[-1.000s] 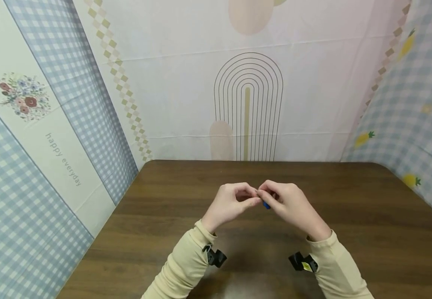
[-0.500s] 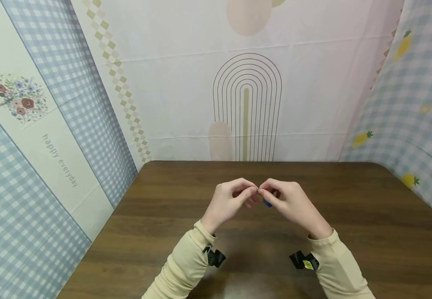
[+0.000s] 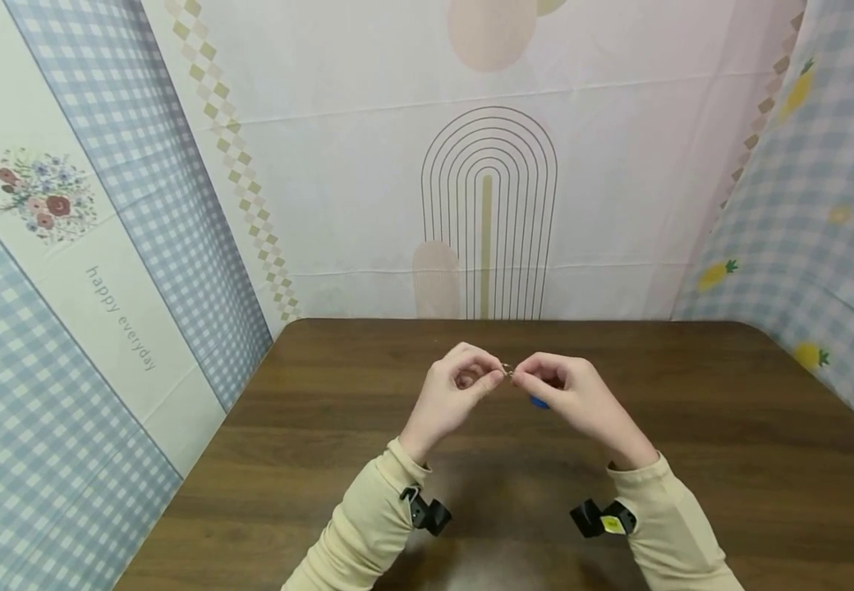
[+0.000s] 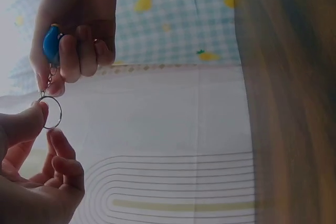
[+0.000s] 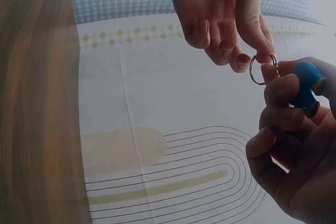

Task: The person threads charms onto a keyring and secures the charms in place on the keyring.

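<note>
Both hands meet above the table, holding a keychain between them. It has a metal key ring (image 4: 61, 113), a short chain (image 4: 50, 81) and a small glossy blue figure (image 5: 304, 80) with orange feet. The thumb and a finger of my left hand (image 3: 447, 398) pinch the ring at its edge. My right hand (image 3: 578, 398) pinches the chain close to where it joins the ring, and the blue figure hangs against its curled fingers. In the head view the figure is mostly hidden behind the right hand.
A dark wooden table (image 3: 323, 410) lies under the hands. Behind it hangs a pale printed cloth (image 3: 338, 189), with blue checked cloths at the left (image 3: 131, 139) and right (image 3: 826, 238). A black camera mount sits on each sleeve.
My left fingers have shifted their pinch on the ring, and the hand has risen slightly. A small gap with the ring now shows between the hands. The right hand has barely moved.
</note>
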{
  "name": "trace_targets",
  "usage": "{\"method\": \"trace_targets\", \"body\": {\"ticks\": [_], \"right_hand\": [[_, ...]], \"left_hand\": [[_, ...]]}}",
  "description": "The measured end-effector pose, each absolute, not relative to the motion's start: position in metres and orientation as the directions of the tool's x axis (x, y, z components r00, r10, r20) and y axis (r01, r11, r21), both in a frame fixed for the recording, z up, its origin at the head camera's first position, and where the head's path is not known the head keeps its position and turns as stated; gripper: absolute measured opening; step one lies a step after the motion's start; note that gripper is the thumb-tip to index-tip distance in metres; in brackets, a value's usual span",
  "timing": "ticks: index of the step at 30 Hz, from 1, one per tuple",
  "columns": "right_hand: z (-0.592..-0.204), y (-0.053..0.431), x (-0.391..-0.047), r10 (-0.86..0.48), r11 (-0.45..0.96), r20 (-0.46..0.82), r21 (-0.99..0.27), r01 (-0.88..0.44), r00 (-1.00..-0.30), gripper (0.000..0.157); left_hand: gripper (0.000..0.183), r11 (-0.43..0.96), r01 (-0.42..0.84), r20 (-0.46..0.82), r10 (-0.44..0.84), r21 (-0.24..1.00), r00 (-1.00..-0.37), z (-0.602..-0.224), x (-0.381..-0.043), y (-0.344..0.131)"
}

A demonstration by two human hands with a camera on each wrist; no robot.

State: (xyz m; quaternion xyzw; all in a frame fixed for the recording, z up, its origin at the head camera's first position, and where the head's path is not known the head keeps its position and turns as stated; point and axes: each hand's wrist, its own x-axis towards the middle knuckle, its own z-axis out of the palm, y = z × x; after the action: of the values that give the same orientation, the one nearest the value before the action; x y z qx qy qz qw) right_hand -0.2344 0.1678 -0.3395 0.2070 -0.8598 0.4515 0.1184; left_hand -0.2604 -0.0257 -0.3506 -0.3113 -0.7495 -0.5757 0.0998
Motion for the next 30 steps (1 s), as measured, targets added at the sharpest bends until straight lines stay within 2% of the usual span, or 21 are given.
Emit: {"method": "trace_targets", "body": {"ticks": [8,11,15,21,26,30], "right_hand": [[-0.3405,0.1694,-0.2317,-0.234,0.534,0.437,-0.689,-0.490,-0.869,0.010],[-0.3417,0.1698,-0.2325,-0.234,0.534,0.423,-0.697,-0.480,-0.875,0.011],[-0.3429,0.1693,-0.2332,-0.232,0.541,0.424,-0.692,-0.478,-0.875,0.012],[-0.3437,0.1675,-0.2338,-0.221,0.559,0.450,-0.668,-0.490,-0.865,0.004],[-0.3419,0.1649,-0.2334,-0.239,0.593,0.467,-0.625,-0.509,-0.851,0.006],[-0.3411,0.1653,-0.2319,-0.273,0.617,0.496,-0.568,-0.545,-0.825,0.010]], "left_hand": [[0.014,-0.008,0.381,0.347,0.426,0.925,-0.835,-0.3558,-0.2630,-0.0260],[0.015,-0.011,0.358,0.325,0.445,0.934,-0.834,-0.3558,-0.2623,-0.0260],[0.014,0.010,0.388,0.342,0.451,0.922,-0.825,-0.3561,-0.2620,-0.0245],[0.008,0.007,0.493,0.433,0.466,0.870,-0.772,-0.3548,-0.2614,-0.0227],[0.006,0.122,0.579,0.471,0.459,0.806,-0.753,-0.3532,-0.2618,-0.0232],[0.009,0.106,0.551,0.429,0.513,0.828,-0.744,-0.3536,-0.2631,-0.0264]]}}
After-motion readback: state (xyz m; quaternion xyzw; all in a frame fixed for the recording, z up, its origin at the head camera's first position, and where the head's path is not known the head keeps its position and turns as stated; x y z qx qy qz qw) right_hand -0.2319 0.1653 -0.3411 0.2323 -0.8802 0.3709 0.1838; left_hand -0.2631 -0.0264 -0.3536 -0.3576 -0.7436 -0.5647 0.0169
